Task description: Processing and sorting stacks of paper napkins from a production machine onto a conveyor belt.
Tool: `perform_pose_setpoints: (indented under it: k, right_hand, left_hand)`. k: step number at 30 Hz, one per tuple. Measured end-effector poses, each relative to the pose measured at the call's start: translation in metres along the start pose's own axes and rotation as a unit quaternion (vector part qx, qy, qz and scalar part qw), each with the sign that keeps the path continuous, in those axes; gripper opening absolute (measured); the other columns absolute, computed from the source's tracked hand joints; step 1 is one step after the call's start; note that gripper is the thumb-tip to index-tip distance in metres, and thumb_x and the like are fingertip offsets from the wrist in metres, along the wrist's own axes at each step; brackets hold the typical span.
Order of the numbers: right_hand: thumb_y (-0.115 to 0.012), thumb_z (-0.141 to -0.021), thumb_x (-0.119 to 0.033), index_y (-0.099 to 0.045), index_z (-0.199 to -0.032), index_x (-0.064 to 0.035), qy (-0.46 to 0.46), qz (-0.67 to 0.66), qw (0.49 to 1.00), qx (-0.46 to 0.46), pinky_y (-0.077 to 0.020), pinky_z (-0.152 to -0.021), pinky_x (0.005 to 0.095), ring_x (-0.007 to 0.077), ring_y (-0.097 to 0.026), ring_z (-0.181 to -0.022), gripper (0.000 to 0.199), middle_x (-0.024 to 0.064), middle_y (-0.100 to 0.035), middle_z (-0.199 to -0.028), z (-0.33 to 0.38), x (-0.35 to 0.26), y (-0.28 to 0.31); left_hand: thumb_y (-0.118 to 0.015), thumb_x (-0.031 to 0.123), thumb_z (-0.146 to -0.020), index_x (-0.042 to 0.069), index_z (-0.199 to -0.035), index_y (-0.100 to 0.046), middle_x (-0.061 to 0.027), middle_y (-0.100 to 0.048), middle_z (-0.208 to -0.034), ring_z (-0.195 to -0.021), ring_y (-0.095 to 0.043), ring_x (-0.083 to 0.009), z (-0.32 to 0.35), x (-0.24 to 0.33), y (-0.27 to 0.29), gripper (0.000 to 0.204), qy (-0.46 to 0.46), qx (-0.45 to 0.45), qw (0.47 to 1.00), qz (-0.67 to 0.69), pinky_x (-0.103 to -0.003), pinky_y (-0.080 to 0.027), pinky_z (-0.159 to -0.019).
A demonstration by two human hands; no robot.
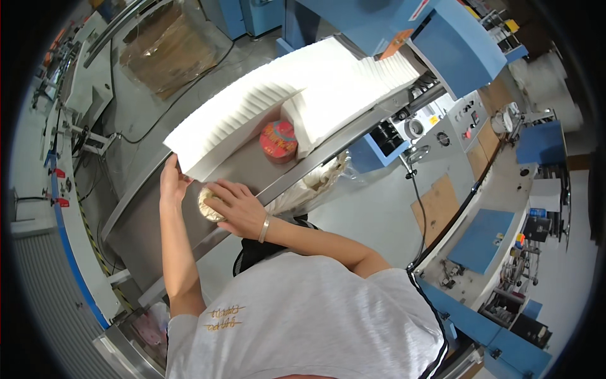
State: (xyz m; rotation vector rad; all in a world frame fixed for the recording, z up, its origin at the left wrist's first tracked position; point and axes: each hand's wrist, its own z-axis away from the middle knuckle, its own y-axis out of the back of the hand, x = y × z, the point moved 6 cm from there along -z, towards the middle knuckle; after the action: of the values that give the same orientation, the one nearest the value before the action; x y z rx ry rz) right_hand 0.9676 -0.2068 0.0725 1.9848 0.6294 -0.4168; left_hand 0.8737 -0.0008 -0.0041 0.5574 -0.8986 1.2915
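A long, fanned row of white paper sheets (252,114) lies along a metal tray (145,234). My left hand (172,182) is at the near-left end of the row, its fingers stretched along the sheets' edge and its thumb apart. My right hand (235,207) is bent over a round, cream-coloured thing (208,203) on the tray, just right of my left hand. Its exact kind is hard to make out under the fingers. A red round tin (278,140) with a patterned lid sits against the inner side of the sheets.
A blue machine (454,44) stands at the tray's far end, with a control panel (464,123) below it. Crumpled clear wrapping (319,180) lies beyond the tray's right rim. Cardboard (164,50) and a black cable (183,85) are on the floor at far left.
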Motion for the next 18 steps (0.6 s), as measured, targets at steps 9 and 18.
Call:
perform_pose_setpoints:
  k: [9, 18]
  right_hand:
    - [-0.071, -0.073, -0.022, -0.056, -0.106, -0.0114, -0.034, -0.038, 0.998, 0.035, -0.0398, -0.091, 0.0393, 0.0245, -0.053, -0.103, 0.038, 0.0045, -0.059, -0.104, 0.043, 0.052, 0.017]
    - [-0.067, -0.076, -0.022, -0.058, -0.103, -0.0098, -0.003, -0.06, 0.997, 0.057, -0.0421, -0.085, 0.0365, 0.022, -0.055, -0.089, 0.031, 0.0029, -0.058, -0.088, 0.054, 0.063, 0.006]
  left_hand:
    - [-0.048, 0.037, -0.094, 0.011, -0.121, -0.056, -0.004, -0.061, -0.113, -0.097, -0.058, -0.0154, -0.007, -0.003, 0.0, 0.039, -0.046, 0.042, 0.997, -0.047, -0.033, -0.044, -0.073]
    - [-0.048, 0.038, -0.094, 0.01, -0.124, -0.053, -0.0042, -0.061, -0.112, -0.096, -0.058, -0.0176, 0.0, 0.0, -0.001, 0.042, -0.071, 0.083, 0.993, -0.042, -0.032, -0.042, -0.068]
